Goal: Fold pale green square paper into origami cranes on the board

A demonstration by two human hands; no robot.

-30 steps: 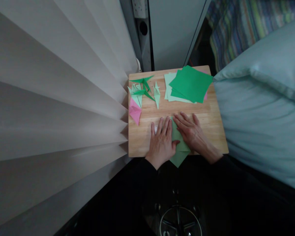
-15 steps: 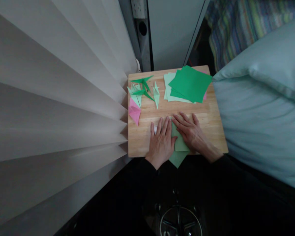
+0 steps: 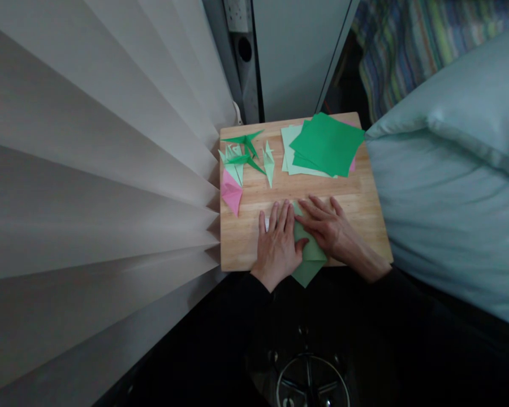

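Note:
A light green sheet of origami paper (image 3: 309, 270) lies at the front edge of the wooden board (image 3: 254, 195), its lower corner hanging past the edge. A fold line crosses it. My left hand (image 3: 279, 246) rests flat on the paper's left side, fingers stretched forward and thumb out over the sheet. My right hand (image 3: 328, 229) lies on the paper's right side, fingers extended and slightly spread. Both hands hide much of the sheet. Something small and white (image 3: 267, 224) shows between the left fingers; I cannot make out what it is.
Folded green paper pieces (image 3: 245, 148), a pale green one (image 3: 268, 164) and a pink one (image 3: 231, 193) sit at the board's back left. Loose green sheets (image 3: 328, 144) are stacked at back right. A pleated curtain (image 3: 110, 169) borders the left, bedding (image 3: 449, 186) the right.
My left thumb has shifted right over the paper. My right hand has moved slightly, its index finger drawn down along the sheet's upper part.

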